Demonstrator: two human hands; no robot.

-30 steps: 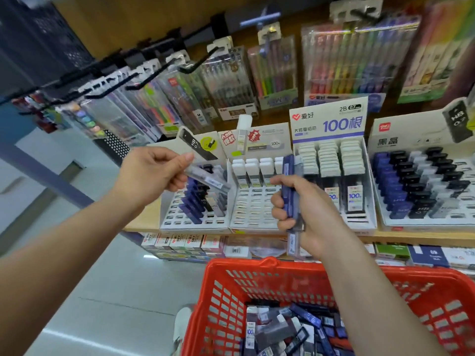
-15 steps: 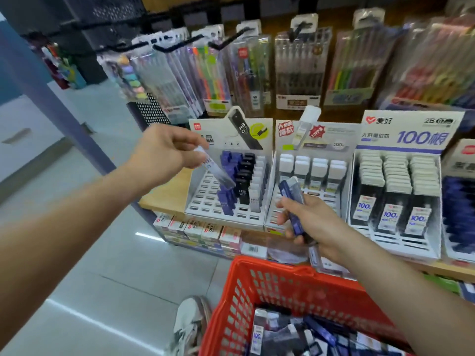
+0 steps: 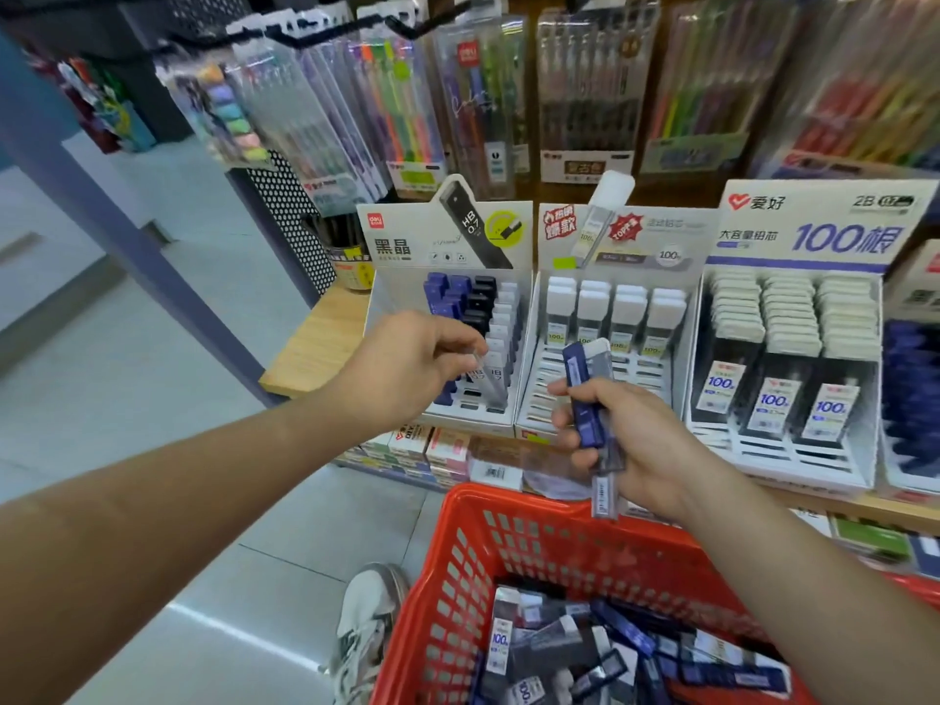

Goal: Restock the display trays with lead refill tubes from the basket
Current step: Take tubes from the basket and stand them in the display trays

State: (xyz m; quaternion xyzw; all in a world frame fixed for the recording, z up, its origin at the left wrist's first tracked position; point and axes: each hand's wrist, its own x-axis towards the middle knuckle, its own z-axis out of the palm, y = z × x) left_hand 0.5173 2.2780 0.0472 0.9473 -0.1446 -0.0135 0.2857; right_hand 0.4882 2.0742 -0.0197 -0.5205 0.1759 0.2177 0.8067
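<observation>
You pinch one clear grey lead refill tube by its top end, thumb and fingertips of your left hand curled closed on it. The tube stands nearly upright over the front slots of the white cardboard display tray headed "HB 0.7". Its lower end is down among those slots, but you cannot tell whether it is seated. Behind it, the back of that tray holds rows of blue, black and clear tubes.

Your right hand is just right of that tray and a little lower. Its fingers are wrapped round a bundle of tubes, a dark blue one in front and clear grey ones behind. The bundle sticks out above and below the fist.

Touching the HB tray's right side is a second white tray with white-capped tubes at the back and bare slots in front. Further right stands a third tray marked "100", filled with white-capped black tubes.

All the trays sit on a light wooden shelf. Packs of coloured pens hang above the HB tray. Below it, nearer you, the red plastic basket holds a loose pile of refill tubes. A white shoe is on the floor beside the basket.
</observation>
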